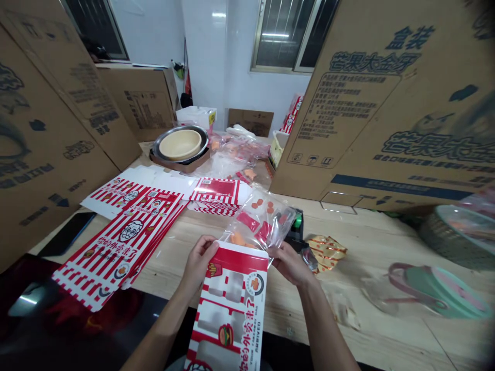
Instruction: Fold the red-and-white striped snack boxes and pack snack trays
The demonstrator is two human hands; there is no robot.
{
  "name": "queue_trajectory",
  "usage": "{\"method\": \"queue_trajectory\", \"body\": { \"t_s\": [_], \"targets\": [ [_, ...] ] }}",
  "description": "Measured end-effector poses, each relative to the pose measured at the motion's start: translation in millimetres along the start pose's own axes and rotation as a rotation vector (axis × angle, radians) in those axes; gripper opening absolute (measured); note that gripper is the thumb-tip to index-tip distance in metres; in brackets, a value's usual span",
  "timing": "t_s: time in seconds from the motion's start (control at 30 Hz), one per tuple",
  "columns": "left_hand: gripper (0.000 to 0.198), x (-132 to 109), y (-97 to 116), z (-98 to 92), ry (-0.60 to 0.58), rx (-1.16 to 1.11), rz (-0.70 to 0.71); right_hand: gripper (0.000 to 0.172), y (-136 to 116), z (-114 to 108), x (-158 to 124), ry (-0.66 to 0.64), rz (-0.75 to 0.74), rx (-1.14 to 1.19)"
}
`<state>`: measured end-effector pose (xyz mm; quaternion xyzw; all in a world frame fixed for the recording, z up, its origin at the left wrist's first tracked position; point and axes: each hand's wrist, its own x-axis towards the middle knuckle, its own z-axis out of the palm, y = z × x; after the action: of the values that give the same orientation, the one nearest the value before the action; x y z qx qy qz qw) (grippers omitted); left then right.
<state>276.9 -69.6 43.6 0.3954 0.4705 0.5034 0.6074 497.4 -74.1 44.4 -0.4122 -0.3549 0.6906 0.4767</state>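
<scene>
My left hand (pixel 199 260) is closed on the upper left edge of a red-and-white striped carton (pixel 232 299) with cut-out windows and burger and fries pictures. A clear plastic bag (pixel 263 216) with red packets and orange pieces in it rises at the carton's top edge. Whether its lower end is inside or behind the carton is hidden. My right hand (pixel 290 263) has its fingers closed on the bag's lower right side, near the carton's top right corner. Flat striped cartons (pixel 127 232) lie stacked to the left, and folded ones (pixel 216 191) lie beyond.
Large cardboard boxes (pixel 379 103) stand on both sides. A cream bowl (pixel 180 144) in a metal basin sits at the back, near a heap of plastic bags (pixel 235 149). On the right are a gold wrapper (pixel 328 252), a green-lidded cup (pixel 441 288) and a basket (pixel 456 237).
</scene>
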Motion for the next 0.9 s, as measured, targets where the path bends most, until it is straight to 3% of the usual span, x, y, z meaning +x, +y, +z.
{"method": "queue_trajectory", "body": {
  "t_s": [0.13,0.33,0.37,0.43,0.53,0.73,0.9],
  "targets": [
    [0.029,4.4,7.4,-3.3,-0.112,0.161,0.052,0.037,-8.5,-2.8,5.3,-0.008,-0.072,-0.077],
    [0.033,8.9,9.6,-5.0,-0.372,0.269,0.094,0.091,-38.7,-4.5,35.0,0.396,-0.466,-0.056],
    [0.033,8.6,8.4,-5.1,-0.388,0.274,0.086,0.09,-42.8,-5.4,38.7,0.408,-0.49,-0.077],
    [0.031,6.4,4.9,-5.2,-0.395,0.268,0.072,0.069,-48.2,-8.9,43.2,0.374,-0.501,-0.155],
    [0.024,0.7,-1.8,-5.0,-0.3,0.226,0.139,0.04,-49.0,-17.5,44.1,0.288,-0.457,-0.249],
    [0.01,-2.0,-7.1,-3.1,-0.128,0.349,0.396,0.03,-22.9,-15.8,30.8,-0.039,-0.214,-0.395],
    [0.019,-0.7,-12.1,-4.5,0.005,0.313,0.357,0.03,8.6,-2.8,11.8,-0.144,-0.192,-0.413]
  ]
}}
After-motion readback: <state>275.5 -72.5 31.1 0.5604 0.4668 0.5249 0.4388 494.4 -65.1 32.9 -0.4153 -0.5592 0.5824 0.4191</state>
